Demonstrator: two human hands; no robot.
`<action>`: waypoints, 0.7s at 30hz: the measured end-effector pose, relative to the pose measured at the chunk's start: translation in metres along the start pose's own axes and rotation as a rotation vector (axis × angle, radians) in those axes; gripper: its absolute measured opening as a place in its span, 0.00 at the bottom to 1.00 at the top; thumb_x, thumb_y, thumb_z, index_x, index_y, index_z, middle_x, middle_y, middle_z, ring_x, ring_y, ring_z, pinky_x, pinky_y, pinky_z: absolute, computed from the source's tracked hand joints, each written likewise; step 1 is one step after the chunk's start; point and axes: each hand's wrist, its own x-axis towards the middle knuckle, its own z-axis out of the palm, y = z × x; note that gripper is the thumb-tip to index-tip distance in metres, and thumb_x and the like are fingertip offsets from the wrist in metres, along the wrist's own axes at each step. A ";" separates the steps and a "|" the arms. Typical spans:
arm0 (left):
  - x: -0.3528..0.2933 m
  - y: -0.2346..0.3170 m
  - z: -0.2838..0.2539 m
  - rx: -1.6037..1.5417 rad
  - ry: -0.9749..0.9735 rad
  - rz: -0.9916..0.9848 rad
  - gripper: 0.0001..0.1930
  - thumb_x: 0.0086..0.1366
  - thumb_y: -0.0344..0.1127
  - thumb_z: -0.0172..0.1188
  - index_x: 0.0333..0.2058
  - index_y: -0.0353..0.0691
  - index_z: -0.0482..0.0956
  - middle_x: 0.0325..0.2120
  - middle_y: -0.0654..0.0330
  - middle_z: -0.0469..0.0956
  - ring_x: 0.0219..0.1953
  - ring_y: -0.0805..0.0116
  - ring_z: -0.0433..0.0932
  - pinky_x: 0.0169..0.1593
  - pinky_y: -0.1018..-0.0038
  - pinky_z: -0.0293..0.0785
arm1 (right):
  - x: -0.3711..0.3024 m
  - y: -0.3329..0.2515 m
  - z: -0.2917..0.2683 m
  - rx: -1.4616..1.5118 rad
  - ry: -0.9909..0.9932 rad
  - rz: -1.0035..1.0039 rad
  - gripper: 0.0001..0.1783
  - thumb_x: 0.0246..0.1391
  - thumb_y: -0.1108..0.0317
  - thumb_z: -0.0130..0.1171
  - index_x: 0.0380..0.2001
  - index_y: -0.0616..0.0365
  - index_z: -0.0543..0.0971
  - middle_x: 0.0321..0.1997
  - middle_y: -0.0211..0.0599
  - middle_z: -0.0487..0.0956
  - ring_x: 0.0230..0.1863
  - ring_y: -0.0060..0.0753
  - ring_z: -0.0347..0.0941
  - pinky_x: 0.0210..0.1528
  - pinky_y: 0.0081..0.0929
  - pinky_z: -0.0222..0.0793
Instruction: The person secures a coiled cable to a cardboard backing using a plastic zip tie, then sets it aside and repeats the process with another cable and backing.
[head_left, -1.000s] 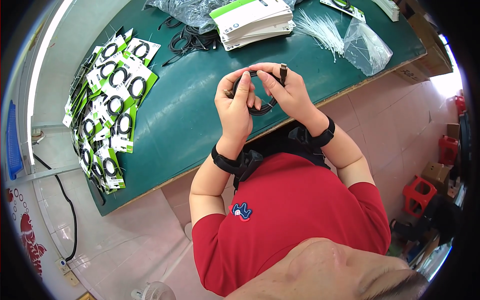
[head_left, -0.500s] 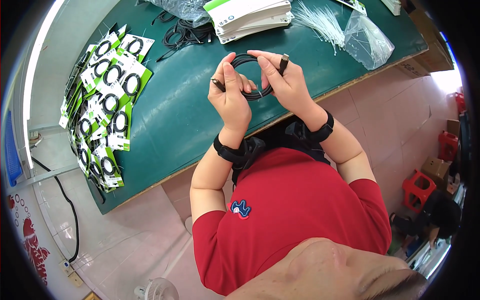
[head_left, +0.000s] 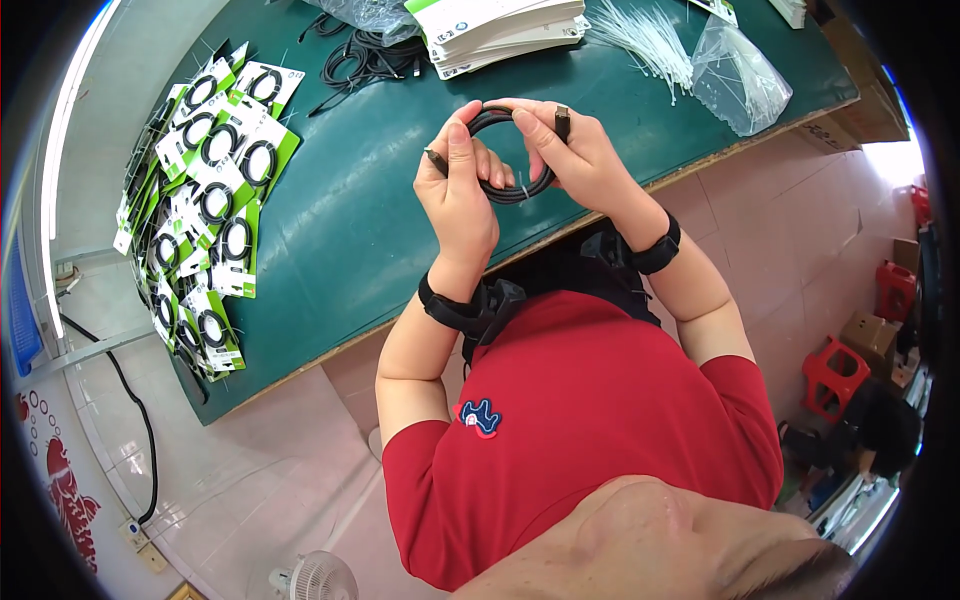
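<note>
Presently, coiled black cable (head_left: 508, 194) held up over green table (head_left: 340, 240), near its front edge; pale tie (head_left: 524, 191) round the lower side. Left hand (head_left: 458, 190) pinching the coil's left side, one plug poking out leftward; right hand (head_left: 578, 158) pinching the right side, other plug pointing up. Beyond: loose black cables (head_left: 362, 65), stacked white-and-green cards (head_left: 500, 38), white zip ties (head_left: 645, 48), clear bag (head_left: 735, 85). Well left: heaped carded cables (head_left: 217, 204).
</note>
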 end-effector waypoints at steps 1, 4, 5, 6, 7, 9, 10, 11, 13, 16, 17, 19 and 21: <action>0.001 0.000 0.001 -0.011 -0.013 -0.001 0.18 0.76 0.41 0.50 0.49 0.30 0.77 0.17 0.69 0.64 0.19 0.79 0.66 0.25 0.76 0.70 | 0.000 -0.003 0.000 0.003 0.007 -0.002 0.19 0.72 0.60 0.46 0.57 0.56 0.78 0.17 0.20 0.70 0.18 0.10 0.62 0.20 0.14 0.56; 0.004 0.002 0.001 -0.012 -0.043 -0.005 0.18 0.76 0.41 0.49 0.49 0.31 0.77 0.18 0.69 0.65 0.19 0.79 0.66 0.25 0.76 0.71 | 0.000 0.000 0.003 -0.001 0.037 -0.032 0.19 0.71 0.61 0.47 0.57 0.55 0.78 0.17 0.20 0.70 0.19 0.09 0.63 0.21 0.13 0.57; 0.005 0.002 0.000 0.000 -0.061 -0.009 0.18 0.77 0.41 0.49 0.50 0.31 0.77 0.18 0.69 0.65 0.20 0.79 0.66 0.25 0.76 0.72 | -0.001 0.003 0.005 -0.008 0.060 -0.060 0.18 0.71 0.62 0.47 0.57 0.55 0.78 0.18 0.20 0.70 0.20 0.09 0.63 0.22 0.13 0.57; 0.005 0.003 -0.001 0.012 -0.079 -0.015 0.18 0.77 0.41 0.49 0.50 0.31 0.78 0.18 0.68 0.65 0.20 0.79 0.65 0.25 0.76 0.72 | -0.001 0.005 0.005 -0.014 0.084 -0.087 0.18 0.71 0.62 0.47 0.58 0.55 0.78 0.18 0.20 0.70 0.20 0.09 0.63 0.22 0.13 0.58; 0.006 0.004 -0.001 0.012 -0.078 -0.016 0.18 0.77 0.41 0.49 0.50 0.31 0.78 0.18 0.68 0.65 0.20 0.79 0.65 0.25 0.76 0.72 | -0.001 0.005 0.005 -0.014 0.084 -0.086 0.18 0.71 0.62 0.47 0.58 0.55 0.78 0.18 0.20 0.70 0.20 0.09 0.63 0.22 0.13 0.58; 0.008 0.005 -0.002 0.025 -0.085 -0.011 0.18 0.77 0.41 0.49 0.49 0.31 0.78 0.18 0.68 0.65 0.20 0.79 0.65 0.25 0.76 0.72 | 0.001 0.004 0.002 -0.038 0.055 -0.094 0.18 0.71 0.63 0.48 0.57 0.55 0.78 0.19 0.20 0.70 0.21 0.09 0.64 0.23 0.13 0.58; 0.008 0.005 -0.002 0.032 -0.088 -0.009 0.18 0.77 0.41 0.49 0.49 0.30 0.78 0.18 0.68 0.65 0.20 0.79 0.65 0.25 0.76 0.72 | 0.002 0.005 0.001 -0.050 0.040 -0.098 0.18 0.71 0.63 0.48 0.57 0.55 0.78 0.19 0.20 0.70 0.21 0.09 0.64 0.24 0.13 0.58; 0.008 0.004 -0.003 0.032 -0.088 -0.010 0.18 0.77 0.41 0.49 0.49 0.30 0.78 0.18 0.68 0.65 0.20 0.79 0.65 0.25 0.76 0.72 | 0.002 0.005 -0.001 -0.050 0.041 -0.096 0.18 0.71 0.63 0.48 0.57 0.55 0.78 0.19 0.20 0.70 0.21 0.09 0.64 0.24 0.13 0.58; 0.008 0.003 -0.005 0.018 -0.102 -0.017 0.18 0.77 0.41 0.49 0.49 0.30 0.78 0.19 0.68 0.66 0.20 0.79 0.66 0.25 0.76 0.73 | 0.002 0.005 -0.003 -0.058 0.011 -0.076 0.18 0.71 0.62 0.48 0.57 0.55 0.78 0.19 0.21 0.70 0.21 0.09 0.64 0.24 0.14 0.58; 0.009 0.005 -0.004 0.039 -0.118 -0.024 0.18 0.77 0.41 0.48 0.51 0.30 0.77 0.19 0.68 0.65 0.21 0.79 0.66 0.27 0.76 0.73 | 0.004 0.008 -0.005 -0.041 -0.005 -0.057 0.19 0.71 0.61 0.48 0.57 0.56 0.78 0.19 0.21 0.70 0.21 0.10 0.64 0.23 0.14 0.58; 0.009 0.006 -0.003 0.068 -0.128 -0.027 0.19 0.77 0.41 0.48 0.52 0.31 0.76 0.19 0.68 0.64 0.22 0.78 0.66 0.28 0.76 0.72 | 0.005 0.009 -0.005 -0.020 -0.005 -0.048 0.19 0.71 0.60 0.48 0.57 0.56 0.78 0.19 0.21 0.71 0.20 0.10 0.64 0.22 0.13 0.57; 0.011 0.008 -0.004 0.097 -0.139 -0.032 0.19 0.77 0.42 0.47 0.53 0.31 0.75 0.19 0.68 0.64 0.22 0.78 0.66 0.29 0.76 0.72 | 0.006 0.007 -0.008 0.000 -0.005 -0.037 0.20 0.71 0.59 0.48 0.57 0.57 0.78 0.19 0.22 0.71 0.20 0.10 0.63 0.21 0.13 0.57; 0.015 0.010 -0.008 0.115 -0.221 -0.043 0.19 0.77 0.40 0.48 0.54 0.31 0.76 0.20 0.68 0.66 0.22 0.78 0.68 0.29 0.76 0.74 | 0.009 -0.002 -0.018 0.029 -0.079 0.078 0.20 0.71 0.58 0.48 0.56 0.58 0.78 0.20 0.23 0.73 0.19 0.12 0.65 0.21 0.14 0.59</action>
